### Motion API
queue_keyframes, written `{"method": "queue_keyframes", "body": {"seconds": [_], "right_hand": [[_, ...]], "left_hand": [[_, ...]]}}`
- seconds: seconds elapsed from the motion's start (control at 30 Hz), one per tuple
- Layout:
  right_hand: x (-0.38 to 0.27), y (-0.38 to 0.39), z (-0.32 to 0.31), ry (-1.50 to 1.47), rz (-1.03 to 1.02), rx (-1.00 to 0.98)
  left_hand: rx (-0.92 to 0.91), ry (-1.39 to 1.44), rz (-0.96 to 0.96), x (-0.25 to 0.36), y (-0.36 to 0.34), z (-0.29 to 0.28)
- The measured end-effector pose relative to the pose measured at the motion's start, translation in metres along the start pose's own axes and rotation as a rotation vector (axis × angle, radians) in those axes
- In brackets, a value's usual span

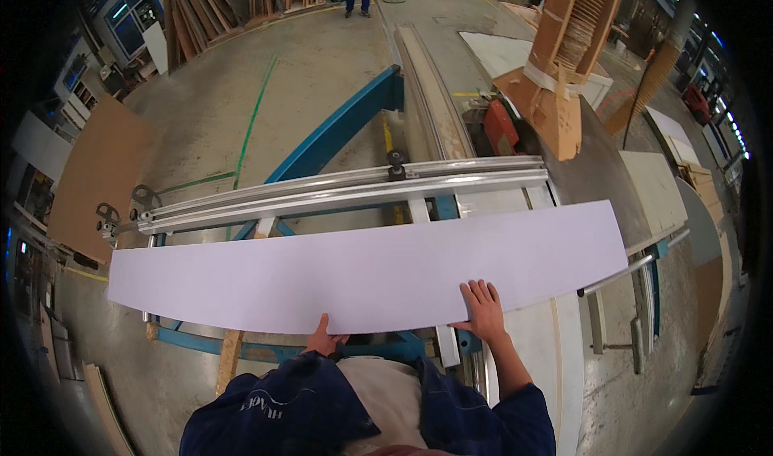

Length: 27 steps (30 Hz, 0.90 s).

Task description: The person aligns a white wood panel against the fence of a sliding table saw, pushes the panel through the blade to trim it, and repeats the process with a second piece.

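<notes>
The head view looks down and forward from the person's head, close above the white board (370,271) and reaching across the workshop floor (193,118); toward its dark, bent rim, details seem hard to read.

A sliding panel saw, with its pale table strip (557,351) and blue steel frame (330,130), carries a long white board (362,271) lying flat and crosswise on it. Just beyond the board's far edge, an aluminium crosscut fence (322,200) spans the frame, with a black flip stop (395,161) mounted on top. Beneath is a grey concrete floor (197,126) bearing a painted green line (255,122).
</notes>
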State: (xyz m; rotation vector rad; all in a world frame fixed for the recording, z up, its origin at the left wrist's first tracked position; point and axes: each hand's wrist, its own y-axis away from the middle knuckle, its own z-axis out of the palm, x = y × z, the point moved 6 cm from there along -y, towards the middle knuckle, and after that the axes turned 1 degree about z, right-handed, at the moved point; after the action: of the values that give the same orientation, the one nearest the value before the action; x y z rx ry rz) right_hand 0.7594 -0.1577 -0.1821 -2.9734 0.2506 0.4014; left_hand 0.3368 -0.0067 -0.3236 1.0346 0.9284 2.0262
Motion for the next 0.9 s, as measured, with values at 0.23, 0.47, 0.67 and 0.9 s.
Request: {"method": "queue_keyframes", "body": {"seconds": [0.23, 0.47, 0.67, 0.9], "right_hand": [[-0.009, -0.007, 0.005, 0.069, -0.012, -0.050], [-0.032, -0.038, 0.011, 0.011, -0.052, -0.008], [-0.046, -0.079, 0.032, 0.010, -0.095, -0.025], [-0.039, -0.065, 0.025, -0.107, -0.098, 0.058]], "left_hand": [[-0.013, -0.174, 0.157, 0.013, -0.016, -0.020], [0.111, 0.015, 0.276, 0.048, 0.003, 0.010], [-0.263, -0.637, 0.589, 0.101, -0.019, -0.017], [-0.243, -0.759, 0.528, 0.109, -0.041, -0.046]]}}
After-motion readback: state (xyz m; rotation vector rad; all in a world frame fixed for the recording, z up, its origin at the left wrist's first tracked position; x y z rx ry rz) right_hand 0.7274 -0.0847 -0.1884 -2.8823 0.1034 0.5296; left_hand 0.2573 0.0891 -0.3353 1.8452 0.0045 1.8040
